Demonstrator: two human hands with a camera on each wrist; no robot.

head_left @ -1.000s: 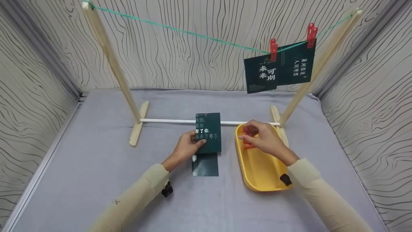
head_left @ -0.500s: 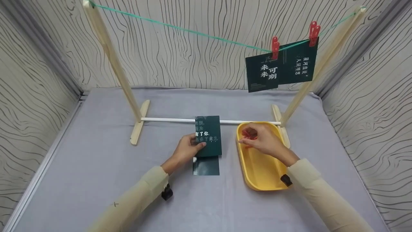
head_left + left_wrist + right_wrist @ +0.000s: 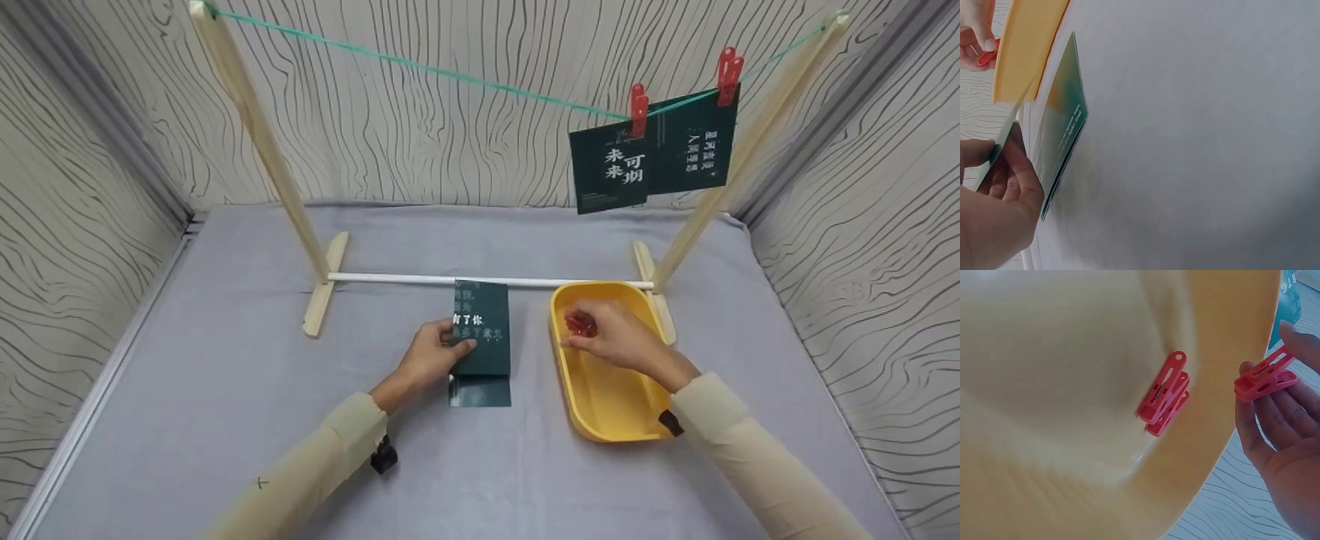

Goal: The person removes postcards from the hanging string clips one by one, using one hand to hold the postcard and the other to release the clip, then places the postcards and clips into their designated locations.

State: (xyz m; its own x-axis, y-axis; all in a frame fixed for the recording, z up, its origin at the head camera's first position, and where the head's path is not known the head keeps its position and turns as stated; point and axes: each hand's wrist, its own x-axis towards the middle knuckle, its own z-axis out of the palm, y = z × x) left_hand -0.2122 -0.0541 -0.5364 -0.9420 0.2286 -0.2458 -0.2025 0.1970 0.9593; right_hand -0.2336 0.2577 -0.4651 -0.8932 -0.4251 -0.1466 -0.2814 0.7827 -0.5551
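Between thumb and fingers, my left hand (image 3: 429, 354) pinches the left edge of a dark green card (image 3: 486, 356) with white characters. In the left wrist view this card is raised and tilted, apart from another card (image 3: 1067, 124) lying on the cloth. My right hand (image 3: 624, 337) is over the far end of a yellow bin (image 3: 611, 409). It holds a red clothespin (image 3: 1264, 377), thumb on one handle and fingers underneath. The right wrist view shows a few more red clothespins (image 3: 1163, 394) lying in the bin.
A green string (image 3: 420, 66) sags between two wooden posts (image 3: 259, 135), joined low down by a white rod (image 3: 390, 279). Two dark cards (image 3: 609, 191) hang at its right side from red clothespins (image 3: 638, 112). Patterned walls (image 3: 450, 165) surround the grey cloth (image 3: 187, 360).
The card in my left hand has come a little nearer to me, covering more of the lower card. My right hand has shifted slightly and the red clothespin shows between its fingers.
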